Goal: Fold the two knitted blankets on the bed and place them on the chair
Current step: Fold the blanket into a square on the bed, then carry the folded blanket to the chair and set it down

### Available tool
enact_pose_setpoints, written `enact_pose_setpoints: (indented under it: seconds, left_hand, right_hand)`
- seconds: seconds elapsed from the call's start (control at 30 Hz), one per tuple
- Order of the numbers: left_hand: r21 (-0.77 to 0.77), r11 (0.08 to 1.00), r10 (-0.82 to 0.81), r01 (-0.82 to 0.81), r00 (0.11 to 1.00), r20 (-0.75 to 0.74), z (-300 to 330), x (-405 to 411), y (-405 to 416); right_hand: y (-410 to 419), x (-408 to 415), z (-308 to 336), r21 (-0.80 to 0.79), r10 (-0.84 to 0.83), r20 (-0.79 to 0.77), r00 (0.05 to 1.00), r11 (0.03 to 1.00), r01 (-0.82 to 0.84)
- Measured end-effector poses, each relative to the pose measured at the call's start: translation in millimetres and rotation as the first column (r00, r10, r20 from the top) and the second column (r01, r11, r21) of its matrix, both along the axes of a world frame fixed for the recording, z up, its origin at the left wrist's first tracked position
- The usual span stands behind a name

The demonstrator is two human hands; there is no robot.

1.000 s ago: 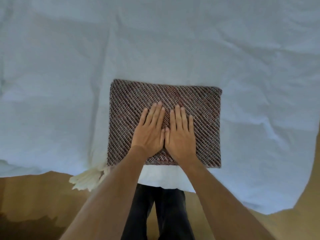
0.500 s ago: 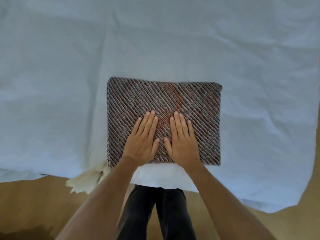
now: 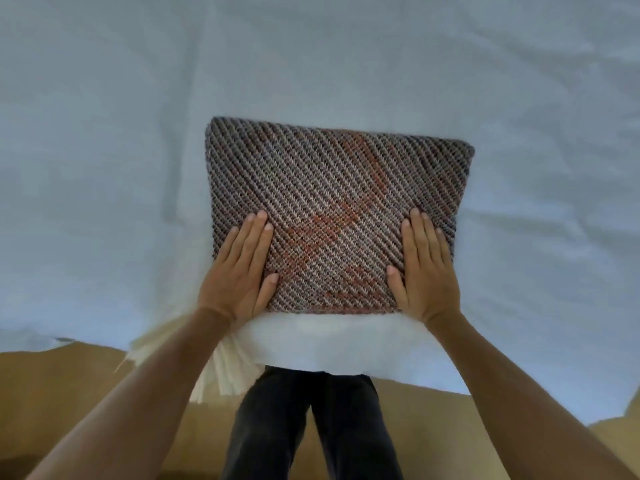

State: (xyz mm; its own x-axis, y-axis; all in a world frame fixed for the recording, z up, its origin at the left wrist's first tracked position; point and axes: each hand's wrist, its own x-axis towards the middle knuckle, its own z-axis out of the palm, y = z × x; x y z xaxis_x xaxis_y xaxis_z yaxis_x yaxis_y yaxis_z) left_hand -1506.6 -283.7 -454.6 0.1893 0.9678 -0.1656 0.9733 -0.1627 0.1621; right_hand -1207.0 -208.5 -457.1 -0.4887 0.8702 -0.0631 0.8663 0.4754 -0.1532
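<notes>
Head view: folded brown-and-grey knitted blanket with an orange patch lies flat as a rectangle at the centre, on top of a white folded blanket whose cream fringe hangs off the bed edge at 7 o'clock. Both rest on the pale blue bed sheet, near its front edge. Left hand lies flat, fingers straight and together, pressing the knitted blanket's corner at 8 o'clock. Right hand lies the same way, flat and unclenched, on the corner at 4 o'clock. The hands are well apart. Dark trousers and tan floor show at 6 o'clock. No writing or labels can be read.
</notes>
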Motion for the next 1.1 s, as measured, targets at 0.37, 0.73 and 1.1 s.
enact_pose_setpoints:
  seconds: [0.37,0.73,1.1]
  left_hand:
    - [-0.244,0.791,0.612,-0.561,0.728,0.31,92,-21,39]
    - [-0.566,0.367,0.93,-0.738,0.27,0.25,86,-12,76]
    - [-0.688,0.438,0.895,-0.578,0.354,0.272,132,-12,70]
  right_hand:
    - [30,-1,96,-0.191,-0.433,-0.05,0.9,0.889,0.417]
    - [66,-14,88,-0.64,-0.84,-0.033,0.542,0.434,0.634]
    - [56,-4,127,-0.825,-0.847,-0.043,0.529,0.328,0.459]
